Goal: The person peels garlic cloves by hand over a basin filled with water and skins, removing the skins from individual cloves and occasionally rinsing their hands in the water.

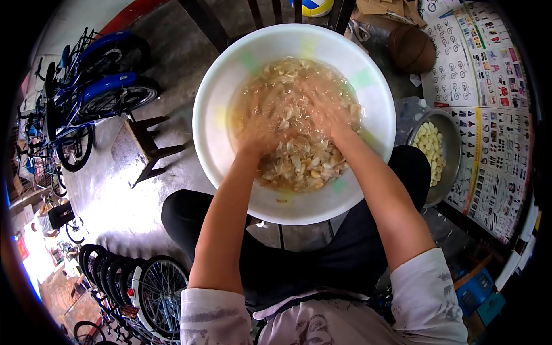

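Note:
Both hands are down in a large white basin (214,135) of cloudy, yellowish water. Papery garlic skins (307,164) float thickly in it, with what look like cloves among them. My left hand (261,129) is under the surface on the left side, my right hand (326,115) on the right side. Water, skins and blur cover the fingers of both, so their grip does not show. To the right of the basin, a metal bowl (454,138) holds peeled garlic cloves (429,146).
The basin rests on a dark slatted chair (204,23) between my knees. A small wooden stool (135,149) stands at left, near parked blue bicycles (109,95). Several bicycle tires (100,264) are at lower left. A basketball (411,50) lies by a table covered with printed sheets (500,144).

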`<state>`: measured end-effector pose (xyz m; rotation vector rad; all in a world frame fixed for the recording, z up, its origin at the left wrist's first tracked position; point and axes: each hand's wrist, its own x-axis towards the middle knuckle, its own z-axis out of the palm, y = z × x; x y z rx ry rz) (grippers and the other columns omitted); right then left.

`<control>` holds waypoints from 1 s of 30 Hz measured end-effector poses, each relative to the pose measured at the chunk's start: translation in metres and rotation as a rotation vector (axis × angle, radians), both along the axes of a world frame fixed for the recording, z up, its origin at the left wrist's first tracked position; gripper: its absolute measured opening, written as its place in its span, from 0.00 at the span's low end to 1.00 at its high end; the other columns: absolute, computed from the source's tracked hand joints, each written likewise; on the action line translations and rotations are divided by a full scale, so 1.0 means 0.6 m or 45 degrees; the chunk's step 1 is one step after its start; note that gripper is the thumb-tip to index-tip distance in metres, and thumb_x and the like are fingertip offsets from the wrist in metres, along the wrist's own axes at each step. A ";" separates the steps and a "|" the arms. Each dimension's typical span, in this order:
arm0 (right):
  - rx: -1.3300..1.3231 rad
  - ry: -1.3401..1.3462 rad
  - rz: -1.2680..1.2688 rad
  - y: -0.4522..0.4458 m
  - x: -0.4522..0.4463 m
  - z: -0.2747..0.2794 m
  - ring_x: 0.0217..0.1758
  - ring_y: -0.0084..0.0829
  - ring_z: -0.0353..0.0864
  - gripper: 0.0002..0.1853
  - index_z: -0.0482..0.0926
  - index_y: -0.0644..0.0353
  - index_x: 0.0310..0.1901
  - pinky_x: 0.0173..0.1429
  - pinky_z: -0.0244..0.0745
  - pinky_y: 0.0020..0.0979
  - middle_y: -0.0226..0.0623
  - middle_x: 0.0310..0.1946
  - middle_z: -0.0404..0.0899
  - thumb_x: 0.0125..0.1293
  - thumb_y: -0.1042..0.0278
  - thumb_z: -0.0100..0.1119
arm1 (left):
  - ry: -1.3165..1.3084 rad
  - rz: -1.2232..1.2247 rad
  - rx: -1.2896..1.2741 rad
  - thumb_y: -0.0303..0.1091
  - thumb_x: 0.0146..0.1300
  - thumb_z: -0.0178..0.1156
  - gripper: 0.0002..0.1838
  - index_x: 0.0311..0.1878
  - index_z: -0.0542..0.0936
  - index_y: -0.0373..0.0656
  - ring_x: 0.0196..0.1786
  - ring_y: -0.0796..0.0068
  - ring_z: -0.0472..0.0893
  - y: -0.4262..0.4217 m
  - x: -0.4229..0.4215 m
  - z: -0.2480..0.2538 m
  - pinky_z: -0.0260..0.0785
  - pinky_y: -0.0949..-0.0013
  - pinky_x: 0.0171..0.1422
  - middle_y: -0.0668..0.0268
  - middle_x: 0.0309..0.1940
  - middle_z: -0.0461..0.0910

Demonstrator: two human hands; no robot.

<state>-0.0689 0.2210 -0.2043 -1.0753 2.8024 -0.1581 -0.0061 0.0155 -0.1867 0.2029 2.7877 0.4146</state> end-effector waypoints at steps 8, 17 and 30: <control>-0.192 0.081 -0.102 0.009 -0.002 -0.073 0.82 0.41 0.49 0.26 0.81 0.46 0.59 0.81 0.51 0.51 0.31 0.79 0.52 0.59 0.47 0.63 | -0.010 -0.095 -0.261 0.62 0.70 0.51 0.39 0.80 0.55 0.64 0.83 0.54 0.42 0.003 -0.002 -0.022 0.36 0.41 0.83 0.70 0.82 0.48; 0.366 0.097 0.066 -0.010 0.003 0.054 0.81 0.42 0.50 0.39 0.71 0.46 0.70 0.82 0.49 0.49 0.37 0.77 0.54 0.53 0.56 0.70 | 0.323 -0.059 -0.216 0.57 0.68 0.55 0.36 0.78 0.61 0.63 0.82 0.54 0.45 -0.012 0.007 -0.060 0.40 0.47 0.83 0.68 0.81 0.49; 0.046 -0.419 -0.109 0.008 -0.002 0.200 0.81 0.41 0.53 0.26 0.73 0.45 0.69 0.81 0.44 0.54 0.36 0.80 0.50 0.72 0.51 0.56 | 0.255 0.148 0.066 0.17 0.58 0.56 0.24 0.57 0.75 0.48 0.44 0.44 0.83 0.016 0.027 0.044 0.78 0.47 0.46 0.53 0.52 0.75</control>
